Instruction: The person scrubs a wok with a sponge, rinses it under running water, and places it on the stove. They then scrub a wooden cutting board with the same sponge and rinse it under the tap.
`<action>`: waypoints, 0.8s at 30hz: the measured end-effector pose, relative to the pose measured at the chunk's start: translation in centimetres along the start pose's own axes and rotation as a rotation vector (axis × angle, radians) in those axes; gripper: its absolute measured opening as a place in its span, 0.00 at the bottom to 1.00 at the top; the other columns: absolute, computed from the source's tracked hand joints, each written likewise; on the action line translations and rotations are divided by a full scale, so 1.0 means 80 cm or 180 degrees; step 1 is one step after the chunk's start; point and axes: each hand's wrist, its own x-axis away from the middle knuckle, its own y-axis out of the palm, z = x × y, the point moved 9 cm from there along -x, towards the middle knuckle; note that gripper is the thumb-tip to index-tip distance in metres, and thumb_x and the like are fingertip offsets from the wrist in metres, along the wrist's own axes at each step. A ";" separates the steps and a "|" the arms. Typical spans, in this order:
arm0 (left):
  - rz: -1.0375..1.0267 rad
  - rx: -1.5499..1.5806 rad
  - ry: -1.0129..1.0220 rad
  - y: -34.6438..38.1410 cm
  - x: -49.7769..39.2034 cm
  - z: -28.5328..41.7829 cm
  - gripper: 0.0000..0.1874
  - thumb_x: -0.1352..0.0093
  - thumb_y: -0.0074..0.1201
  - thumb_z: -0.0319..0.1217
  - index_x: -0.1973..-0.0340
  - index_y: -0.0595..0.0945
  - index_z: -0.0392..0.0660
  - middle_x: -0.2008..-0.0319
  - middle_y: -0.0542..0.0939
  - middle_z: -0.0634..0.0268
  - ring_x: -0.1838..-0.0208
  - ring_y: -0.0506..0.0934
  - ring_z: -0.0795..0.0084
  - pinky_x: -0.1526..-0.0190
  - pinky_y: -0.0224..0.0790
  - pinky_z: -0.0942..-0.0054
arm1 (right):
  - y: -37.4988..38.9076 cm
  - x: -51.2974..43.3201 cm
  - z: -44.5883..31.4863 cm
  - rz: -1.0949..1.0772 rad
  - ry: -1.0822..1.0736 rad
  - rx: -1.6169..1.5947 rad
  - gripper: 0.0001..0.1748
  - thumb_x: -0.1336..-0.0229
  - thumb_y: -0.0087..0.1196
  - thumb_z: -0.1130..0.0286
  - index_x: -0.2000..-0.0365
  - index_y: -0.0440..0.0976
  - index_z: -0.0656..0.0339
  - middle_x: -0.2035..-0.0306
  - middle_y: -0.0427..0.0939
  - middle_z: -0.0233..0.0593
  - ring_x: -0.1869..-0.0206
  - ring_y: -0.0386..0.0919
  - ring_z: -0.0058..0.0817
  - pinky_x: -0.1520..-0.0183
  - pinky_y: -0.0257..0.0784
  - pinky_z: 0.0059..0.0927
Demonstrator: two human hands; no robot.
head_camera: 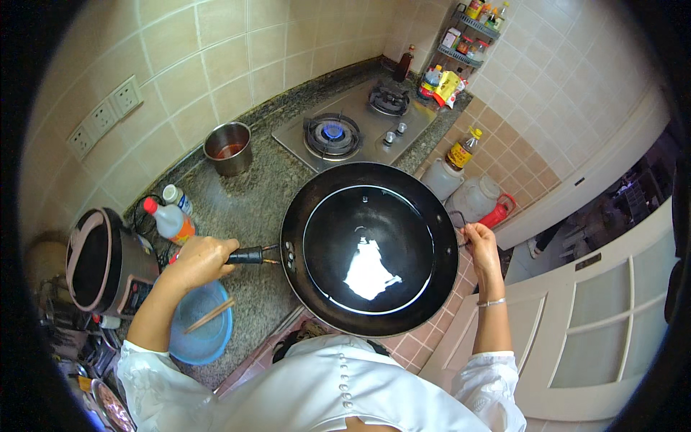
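A large black wok (334, 216) hangs in front of my body, with a shallow pool of clear liquid in its bottom that reflects bright light. My left hand (202, 256) grips its long black handle (245, 255). On the opposite side, the fingers of my right hand (479, 240) hold the small metal loop handle (459, 218). Beyond the wok, a blue flame (332, 130) burns on the nearer burner of the gas stove (291, 132), with no pan over it.
A steel pot (229, 162) with reddish liquid stands by the tiled wall. At left are a rice cooker (129, 264), a red-capped bottle (170, 221) and a blue bowl (200, 345) with chopsticks (210, 315). Plastic jugs (472, 197) stand on the floor at right, near a white door (540, 345).
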 end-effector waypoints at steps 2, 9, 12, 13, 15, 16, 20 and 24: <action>0.0032 0.0012 -0.0072 -0.006 -0.029 -0.011 0.12 0.42 0.63 0.35 0.68 0.78 0.45 0.78 0.80 0.53 0.72 0.80 0.50 0.71 0.72 0.53 | 0.019 -0.060 0.000 -0.0128 0.0026 -0.0030 0.13 0.34 0.52 0.63 0.73 0.75 0.58 0.81 0.68 0.21 0.82 0.57 0.11 0.80 0.49 0.15; 0.0104 0.0189 -0.0705 -0.003 -0.114 -0.057 0.13 0.42 0.63 0.35 0.68 0.78 0.43 0.77 0.80 0.50 0.70 0.80 0.49 0.70 0.71 0.51 | 0.111 -0.261 -0.026 -0.0691 -0.0145 -0.0239 0.13 0.35 0.52 0.65 0.74 0.77 0.59 0.79 0.72 0.22 0.78 0.62 0.12 0.75 0.55 0.17; 0.0137 0.0177 -0.1016 0.001 -0.136 -0.067 0.13 0.42 0.63 0.35 0.67 0.78 0.43 0.77 0.80 0.50 0.70 0.80 0.48 0.69 0.71 0.51 | 0.157 -0.342 -0.033 -0.0953 -0.0175 0.0051 0.12 0.36 0.53 0.65 0.74 0.77 0.59 0.78 0.73 0.23 0.77 0.62 0.12 0.73 0.56 0.17; 0.0132 0.0104 -0.1135 0.000 -0.146 -0.071 0.13 0.43 0.63 0.35 0.67 0.78 0.43 0.77 0.80 0.50 0.70 0.80 0.47 0.69 0.71 0.51 | 0.173 -0.370 -0.038 -0.0979 -0.0182 0.0142 0.12 0.36 0.53 0.66 0.74 0.77 0.59 0.78 0.73 0.23 0.77 0.63 0.12 0.73 0.57 0.17; 0.0107 0.0196 -0.1466 -0.001 -0.160 -0.078 0.13 0.43 0.63 0.35 0.67 0.78 0.43 0.77 0.80 0.50 0.70 0.79 0.47 0.68 0.71 0.51 | 0.206 -0.417 -0.046 -0.1147 -0.0297 0.0256 0.12 0.36 0.53 0.66 0.74 0.77 0.61 0.78 0.73 0.24 0.75 0.66 0.14 0.71 0.60 0.19; 0.0073 0.0200 -0.1621 0.000 -0.168 -0.081 0.13 0.42 0.63 0.35 0.68 0.78 0.43 0.77 0.80 0.50 0.70 0.79 0.47 0.68 0.71 0.51 | 0.223 -0.438 -0.051 -0.1297 -0.0348 0.0165 0.12 0.36 0.53 0.66 0.74 0.77 0.61 0.78 0.73 0.24 0.74 0.66 0.15 0.70 0.61 0.19; 0.0133 0.0180 -0.2019 -0.005 -0.204 -0.086 0.13 0.42 0.63 0.35 0.69 0.76 0.43 0.77 0.80 0.51 0.70 0.79 0.47 0.68 0.71 0.51 | 0.282 -0.511 -0.076 -0.1701 -0.0494 0.0117 0.13 0.35 0.52 0.67 0.75 0.76 0.62 0.78 0.73 0.24 0.75 0.64 0.14 0.70 0.59 0.19; 0.0137 0.0176 -0.2326 0.000 -0.227 -0.085 0.13 0.40 0.62 0.35 0.69 0.75 0.44 0.75 0.80 0.51 0.69 0.79 0.47 0.68 0.71 0.50 | 0.329 -0.573 -0.092 -0.1801 -0.0740 0.0348 0.13 0.35 0.52 0.64 0.75 0.77 0.57 0.80 0.70 0.21 0.79 0.60 0.11 0.76 0.54 0.17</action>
